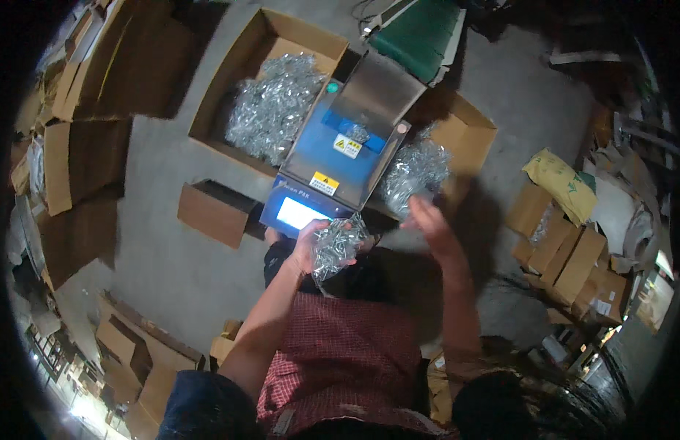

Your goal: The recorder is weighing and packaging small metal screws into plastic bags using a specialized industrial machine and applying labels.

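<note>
My left hand is closed around a clear plastic bag of small shiny metal pieces, held in front of the machine's lit screen. The pieces look like screws or pins; their exact kind is too small to tell. My right hand is at the near edge of a heap of similar clear bags in the right cardboard box. Its fingers point toward the heap, slightly apart, with nothing visibly gripped. Between the boxes stands a blue and metal packing machine with warning labels. A small bag lies on its upper part.
At the far left, a larger open cardboard box holds many filled clear bags. Behind the machine rises a green conveyor belt. A brown carton sits left of the machine. Stacked cartons and a yellow sack line the right side.
</note>
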Action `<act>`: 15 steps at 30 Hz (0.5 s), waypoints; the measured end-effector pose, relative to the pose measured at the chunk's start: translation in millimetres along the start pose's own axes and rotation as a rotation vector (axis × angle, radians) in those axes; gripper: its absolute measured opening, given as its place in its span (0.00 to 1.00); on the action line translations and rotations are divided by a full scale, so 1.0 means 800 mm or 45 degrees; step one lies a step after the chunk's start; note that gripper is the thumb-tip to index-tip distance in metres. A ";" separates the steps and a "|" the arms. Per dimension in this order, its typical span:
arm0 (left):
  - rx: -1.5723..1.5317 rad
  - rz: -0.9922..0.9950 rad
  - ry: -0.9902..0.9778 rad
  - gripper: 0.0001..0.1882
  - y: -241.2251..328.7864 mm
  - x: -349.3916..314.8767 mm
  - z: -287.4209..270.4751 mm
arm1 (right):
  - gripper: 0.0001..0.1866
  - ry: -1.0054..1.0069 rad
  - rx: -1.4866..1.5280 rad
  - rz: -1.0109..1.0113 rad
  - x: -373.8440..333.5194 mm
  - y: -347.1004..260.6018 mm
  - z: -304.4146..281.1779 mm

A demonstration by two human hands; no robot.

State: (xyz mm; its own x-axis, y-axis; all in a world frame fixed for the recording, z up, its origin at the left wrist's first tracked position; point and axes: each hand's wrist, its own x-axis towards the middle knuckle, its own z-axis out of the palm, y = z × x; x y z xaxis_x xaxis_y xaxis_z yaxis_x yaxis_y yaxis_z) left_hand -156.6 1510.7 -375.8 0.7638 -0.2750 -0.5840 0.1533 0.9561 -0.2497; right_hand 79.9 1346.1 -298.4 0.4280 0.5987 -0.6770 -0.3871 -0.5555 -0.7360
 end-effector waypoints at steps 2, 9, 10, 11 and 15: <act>0.001 0.033 -0.016 0.30 -0.008 -0.026 -0.022 | 0.15 0.079 0.117 0.027 0.009 -0.013 -0.001; -0.157 -0.037 -0.051 0.30 -0.045 -0.067 -0.057 | 0.10 0.208 0.304 -0.292 0.060 -0.018 0.001; -0.159 -0.039 -0.059 0.30 -0.048 -0.067 -0.059 | 0.11 0.174 0.309 -0.148 0.076 -0.016 -0.011; -0.131 -0.047 -0.097 0.30 -0.051 -0.064 -0.060 | 0.15 0.141 0.313 -0.004 0.085 -0.012 -0.022; -0.077 -0.020 -0.078 0.29 -0.053 -0.068 -0.073 | 0.17 0.105 -0.461 -0.335 0.087 -0.037 0.007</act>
State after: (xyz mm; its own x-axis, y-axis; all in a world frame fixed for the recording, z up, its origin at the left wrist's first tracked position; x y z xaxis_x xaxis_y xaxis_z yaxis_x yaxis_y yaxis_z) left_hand -240.9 1479.5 -378.5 0.7988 -0.2812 -0.5319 0.1287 0.9435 -0.3055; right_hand 116.3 1407.6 -323.8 0.5431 0.7065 -0.4538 0.0476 -0.5655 -0.8234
